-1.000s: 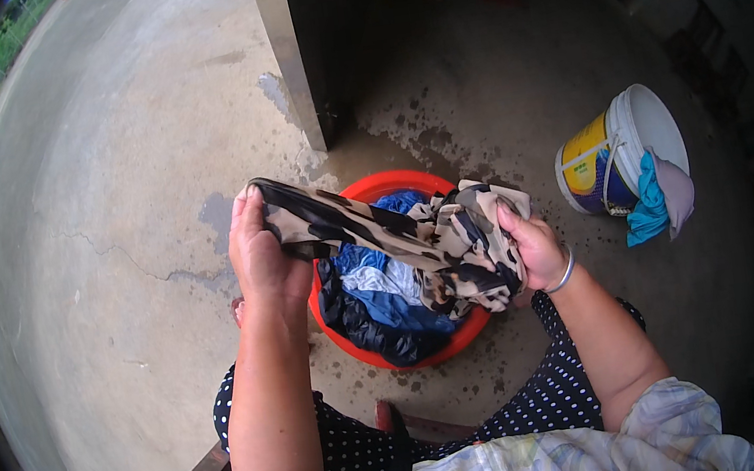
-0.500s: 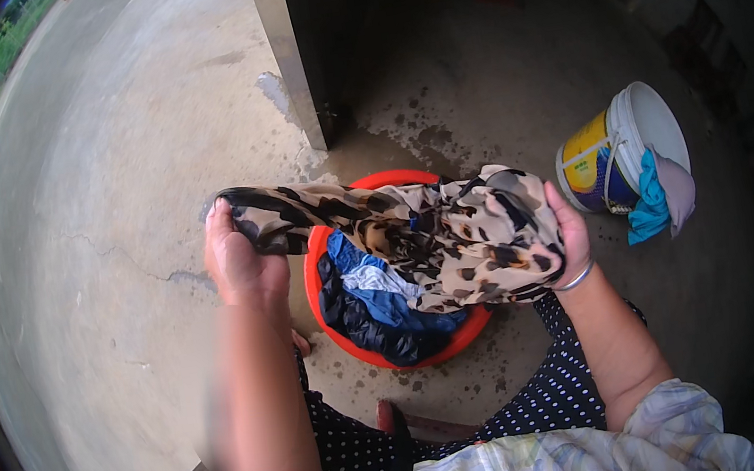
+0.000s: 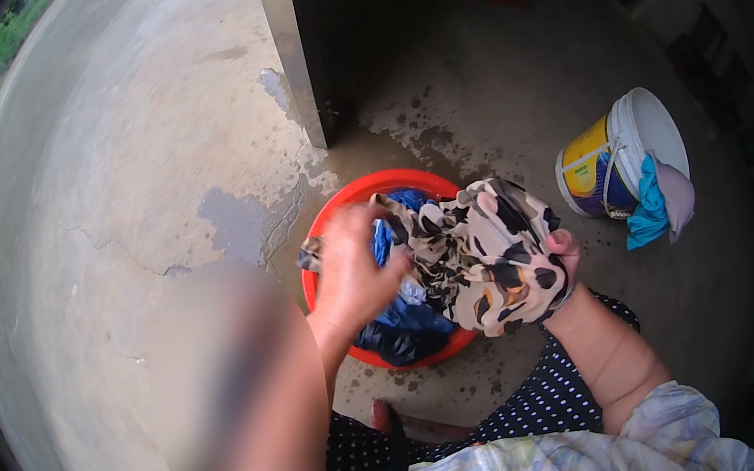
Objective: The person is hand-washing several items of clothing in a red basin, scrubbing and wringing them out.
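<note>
My left hand (image 3: 353,267) is over the red basin (image 3: 384,180), its curved fingers apart beside the bunched leopard-like printed fabric (image 3: 500,267); it is slightly blurred and I see nothing held in it. My right hand (image 3: 562,254) grips the right side of that beige, black and brown fabric, its fingers partly covered by it. The fabric is lifted over the basin's right part. Under it lie dark garments (image 3: 405,337) and blue cloth (image 3: 406,313). A smaller printed piece (image 3: 308,254) shows at the left rim, behind my left hand.
A white bucket with a yellow and blue label (image 3: 592,169) lies tilted at the right, turquoise and pale cloths (image 3: 650,209) hanging from it. A pillar (image 3: 287,57) stands ahead on the stained concrete floor (image 3: 100,158). My polka-dot clad legs (image 3: 532,401) flank the basin's near side.
My left hand has let go of the stretched fabric end and moved right over the basin. The fabric is now more bunched at my right hand.
</note>
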Available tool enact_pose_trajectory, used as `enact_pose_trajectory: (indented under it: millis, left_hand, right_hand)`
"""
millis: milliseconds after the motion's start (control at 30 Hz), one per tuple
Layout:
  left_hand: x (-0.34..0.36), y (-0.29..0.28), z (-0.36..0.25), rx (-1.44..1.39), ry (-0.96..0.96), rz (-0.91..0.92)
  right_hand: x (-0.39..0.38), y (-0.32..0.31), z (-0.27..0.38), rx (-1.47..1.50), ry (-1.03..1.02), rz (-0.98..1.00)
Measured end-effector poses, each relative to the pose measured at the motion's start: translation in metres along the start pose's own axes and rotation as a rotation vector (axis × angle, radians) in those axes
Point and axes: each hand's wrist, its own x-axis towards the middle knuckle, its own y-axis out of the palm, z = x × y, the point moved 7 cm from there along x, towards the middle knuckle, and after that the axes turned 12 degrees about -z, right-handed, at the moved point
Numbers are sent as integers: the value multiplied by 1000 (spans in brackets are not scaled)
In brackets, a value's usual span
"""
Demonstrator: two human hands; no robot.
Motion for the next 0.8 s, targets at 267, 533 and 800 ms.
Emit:
enact_pose_trajectory:
  millis: [267, 533, 800]
  left_hand:
    - [-63, 80, -9, -674, -485, 804]
    - [4, -19, 52, -891, -747, 95]
    - [17, -65, 88, -1431, -901, -402]
  right_hand:
    - [6, -10, -4, -32, 87, 20]
    - [14, -68, 23, -416, 142, -391]
    - [20, -93, 29, -1031, 10, -457]
